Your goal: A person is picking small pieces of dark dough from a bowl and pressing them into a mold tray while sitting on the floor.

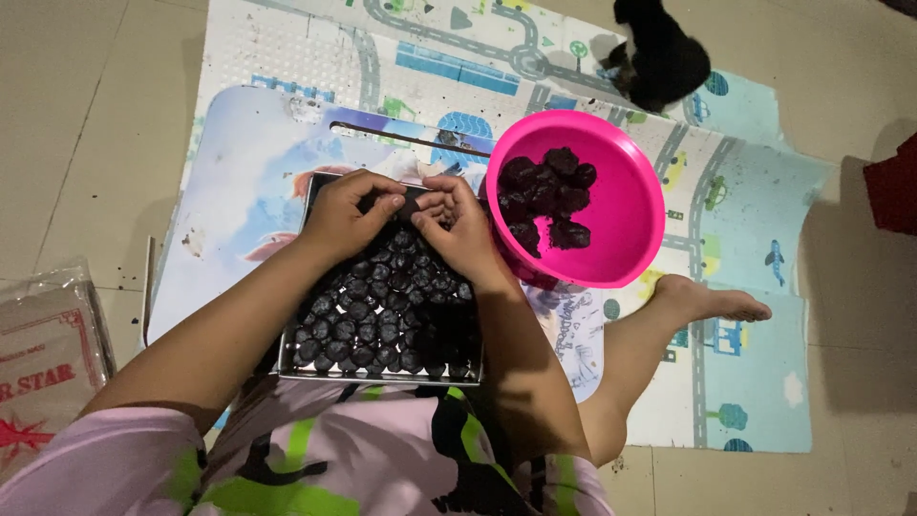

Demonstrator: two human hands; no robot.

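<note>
Two bare hands meet over the far end of one metal tray (pixel 287 368), seen from the head camera looking straight down. Left hand (pixel 346 215) and right hand (pixel 458 229) have their fingertips drawn together around a single small dark piece (pixel 409 199), pinched between them just above the tray's far rim; the thumbs and forefingers close on it from both sides.

One tray only is in view, rectangular and shiny, resting on a low printed board (pixel 248 162) in front of the person's lap. It is filled with dark round balls (pixel 368 320) set in close rows; they are too many and too tightly packed to count exactly, several dozen at least, and the right forearm hides part of the right-hand rows.

One bright pink bowl (pixel 626 215) stands just right of the tray, touching or nearly touching the right hand's knuckles. Inside it lies a heap of larger dark lumps (pixel 546 199), roughly eight to ten, stuck together so that the count is uncertain.

One bare foot (pixel 712 304) stretches out to the right on a play mat (pixel 745 182) printed with roads and houses. One black furry shape (pixel 659 53) sits at the mat's far edge; what it is cannot be told. One flat plastic packet (pixel 43 354) with red print lies on the tiled floor (pixel 67 124) at the left.
</note>
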